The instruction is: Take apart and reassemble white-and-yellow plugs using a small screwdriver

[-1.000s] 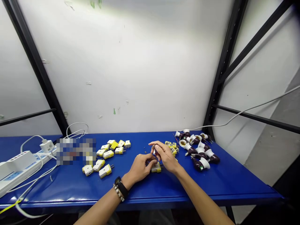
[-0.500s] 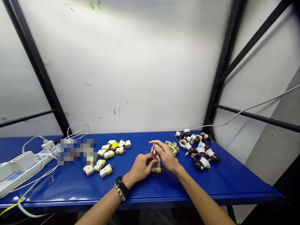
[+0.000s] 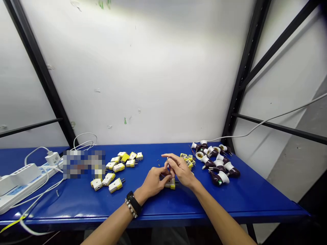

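Observation:
My left hand (image 3: pixel 154 182) has its thumb and fingers pinched together near the front middle of the table. Close against it, my right hand (image 3: pixel 180 169) pinches too, with its index finger stretched out to the left. What sits between the fingertips is small, dark and mostly hidden, so its kind cannot be told. Just below the fingertips lies a white and yellow plug (image 3: pixel 170 184), its prongs pointing right. Partly covered by my right hand, several open yellow plug halves (image 3: pixel 188 162) rest behind it. Tiny metal bits (image 3: pixel 158 165) are scattered left of the fingers.
Several white and yellow plugs (image 3: pixel 115 185) lie on the blue table (image 3: pixel 84 204) at left. Dark lamp holders (image 3: pixel 219 177) with white collars are heaped at right, a thin screwdriver (image 3: pixel 191 149) beside them. A power strip (image 3: pixel 15 190) with cables occupies the far left.
My right hand's fingers have shifted slightly, curling down around the small thing at the fingertips. My left hand stays nearly still, and the things on the table have not moved.

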The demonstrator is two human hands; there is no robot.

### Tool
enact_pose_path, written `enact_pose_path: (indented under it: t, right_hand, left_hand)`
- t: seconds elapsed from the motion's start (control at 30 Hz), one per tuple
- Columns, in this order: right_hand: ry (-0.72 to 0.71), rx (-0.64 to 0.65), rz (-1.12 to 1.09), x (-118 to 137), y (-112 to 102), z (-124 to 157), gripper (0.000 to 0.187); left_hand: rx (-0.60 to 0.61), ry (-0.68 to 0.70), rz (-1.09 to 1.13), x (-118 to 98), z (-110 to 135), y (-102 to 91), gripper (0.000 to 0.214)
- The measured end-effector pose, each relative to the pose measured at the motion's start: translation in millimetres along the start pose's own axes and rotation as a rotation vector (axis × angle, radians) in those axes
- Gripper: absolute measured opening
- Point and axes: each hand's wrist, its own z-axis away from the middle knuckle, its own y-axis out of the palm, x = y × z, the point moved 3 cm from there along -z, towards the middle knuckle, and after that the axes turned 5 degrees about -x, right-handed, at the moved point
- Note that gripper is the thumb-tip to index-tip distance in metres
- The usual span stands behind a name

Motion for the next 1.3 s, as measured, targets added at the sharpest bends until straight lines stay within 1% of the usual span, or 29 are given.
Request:
enact_pose_path:
  t: [0.13, 0.23, 0.3, 0.43, 0.5, 0.63, 0.7, 0.77, 0.87, 0.97, 1.0, 1.03, 1.13, 1.2, 1.3]
  right_hand:
    - [-0.026, -0.050, 0.058, -1.2, -1.4, 0.6, 0.033]
    - [-0.028, -0.025, 0.033, -0.9, -1.6, 1.2, 0.035]
    - [-0.030, -0.016, 0.033, -0.4, -1.8, 1.5, 0.037]
    - [-0.023, -0.084, 0.051, 0.6, -3.3, 1.3, 0.034]
    - [-0.021, -0.106, 0.058, 1.3, -3.8, 1.1, 0.032]
    - [-0.022, -0.061, 0.048, 1.7, -2.5, 1.4, 0.034]
    - [-0.017, -0.043, 0.049, 1.0, -1.6, 1.6, 0.034]
    - [-0.015, -0.055, 0.061, 0.8, -1.6, 1.4, 0.031]
    - [-0.031, -0.129, 0.059, 2.4, -4.2, 0.4, 0.031]
    - [-0.056, -0.226, 0.024, 4.4, -8.5, -1.0, 0.033]
    - [-0.064, -0.255, 0.009, 4.7, -9.8, -1.4, 0.034]
    - [-0.072, -0.281, -0.005, 4.8, -11.1, -1.9, 0.034]
    - [-0.096, -0.365, -0.043, 4.9, -15.3, -3.2, 0.035]
    - [-0.125, -0.456, -0.068, 6.0, -19.9, -3.5, 0.037]
    - [-0.179, -0.601, -0.073, 9.3, -27.4, -2.6, 0.039]
  left_hand:
    - [-0.017, -0.004, -0.057, -2.4, -1.1, -1.7, 0.012]
    - [-0.016, 0.045, -0.039, -6.0, -0.8, -2.9, 0.016]
    - [-0.016, 0.048, -0.028, -5.9, -0.7, -3.1, 0.018]
    - [-0.061, 0.002, -0.082, -3.0, -0.9, -3.8, 0.014]
    - [-0.069, 0.004, -0.088, -3.1, -0.8, -4.0, 0.014]
    - [-0.037, 0.028, -0.063, -4.0, -0.9, -2.7, 0.016]
    - [-0.067, 0.000, -0.095, -3.0, -1.3, -3.7, 0.016]
    - [-0.099, -0.035, -0.130, -2.4, -1.6, -5.8, 0.016]
    - [-0.054, -0.037, -0.149, -4.5, -0.3, -8.6, 0.020]
    - [0.031, 0.021, -0.178, -6.9, 2.8, -10.4, 0.036]
    - [0.040, 0.037, -0.189, -6.7, 3.6, -11.0, 0.039]
    - [0.041, 0.049, -0.196, -5.7, 4.1, -11.4, 0.036]
    - [0.003, 0.044, -0.189, 0.8, 2.9, -13.2, 0.013]
    - [-0.043, 0.018, -0.213, 7.2, 0.8, -16.2, 0.018]
    - [-0.101, -0.039, -0.350, 17.8, -1.4, -24.4, 0.021]
